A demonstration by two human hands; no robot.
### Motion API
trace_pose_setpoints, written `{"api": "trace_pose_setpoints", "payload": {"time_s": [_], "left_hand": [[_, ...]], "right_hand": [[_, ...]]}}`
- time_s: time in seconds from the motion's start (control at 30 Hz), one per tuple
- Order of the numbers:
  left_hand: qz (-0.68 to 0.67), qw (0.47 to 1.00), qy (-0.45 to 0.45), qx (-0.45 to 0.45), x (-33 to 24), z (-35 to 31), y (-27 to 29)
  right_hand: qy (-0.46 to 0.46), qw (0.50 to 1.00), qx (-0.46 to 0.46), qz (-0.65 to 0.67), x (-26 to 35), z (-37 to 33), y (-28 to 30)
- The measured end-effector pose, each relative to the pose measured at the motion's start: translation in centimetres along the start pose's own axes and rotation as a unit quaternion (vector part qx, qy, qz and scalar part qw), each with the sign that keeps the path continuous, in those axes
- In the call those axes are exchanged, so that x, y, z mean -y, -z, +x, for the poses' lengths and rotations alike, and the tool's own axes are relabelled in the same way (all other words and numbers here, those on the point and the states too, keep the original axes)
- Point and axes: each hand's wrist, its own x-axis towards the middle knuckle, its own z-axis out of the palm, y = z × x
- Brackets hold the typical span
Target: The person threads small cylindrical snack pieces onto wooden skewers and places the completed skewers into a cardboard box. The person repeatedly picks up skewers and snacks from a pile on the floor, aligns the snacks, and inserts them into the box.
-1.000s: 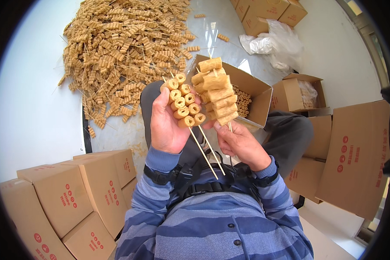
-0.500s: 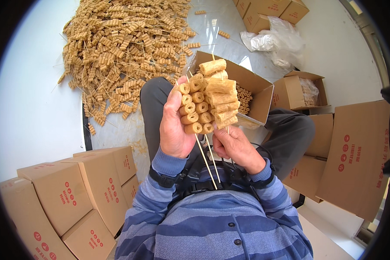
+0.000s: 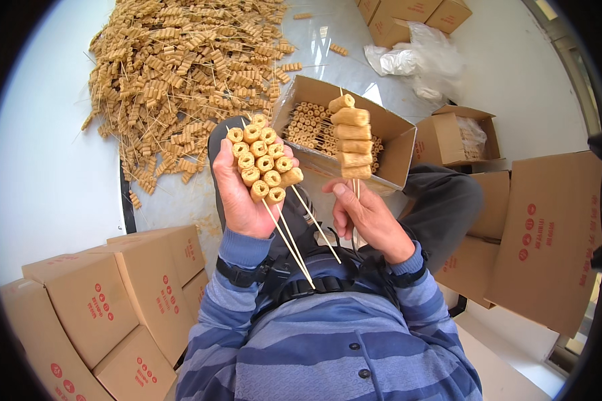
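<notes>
Several skewers of hollow golden-brown rolls [image 3: 265, 162] lie side by side in my left hand [image 3: 244, 204], with the roll ends facing up and the bare sticks pointing back toward me. My right hand [image 3: 370, 217] pinches the sticks of other roll skewers [image 3: 353, 142] and holds them upright, apart from the left bunch. How many skewers the right hand grips is hard to make out. Just beyond both hands stands an open cardboard box [image 3: 398, 150], partly filled with rows of similar skewers [image 3: 308, 127].
A large heap of loose skewers [image 3: 187, 80] covers the floor at the far left. Closed cartons [image 3: 80, 301] are stacked at the near left, and more cartons [image 3: 548, 234] stand at the right. A small open box [image 3: 458, 137] and clear plastic bags [image 3: 421, 60] lie at the far right.
The two hands have moved apart. My left hand shifted left with its bunch; the skewers in my right hand are now separate from it and more upright.
</notes>
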Motion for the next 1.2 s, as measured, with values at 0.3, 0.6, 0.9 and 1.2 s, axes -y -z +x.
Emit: {"api": "trace_pose_setpoints", "payload": {"time_s": [0.3,0.6,0.9,1.2], "left_hand": [[-0.029,1.0,0.003,0.002,0.2,0.2,-0.2],[-0.035,0.998,-0.031,-0.035,0.6,-0.3,-0.5],[-0.091,0.995,0.049,-0.002,1.1,-0.7,0.3],[-0.075,0.994,0.056,0.049,0.9,-0.2,1.3]], "right_hand": [[0.043,0.994,0.012,0.096,-0.3,-0.2,-0.5],[0.008,0.975,0.115,0.191,-0.7,-0.5,-1.2],[0.005,0.984,0.132,0.121,-0.8,-0.3,-1.3],[0.127,0.908,-0.194,-0.35,-0.7,1.3,0.5]]}}
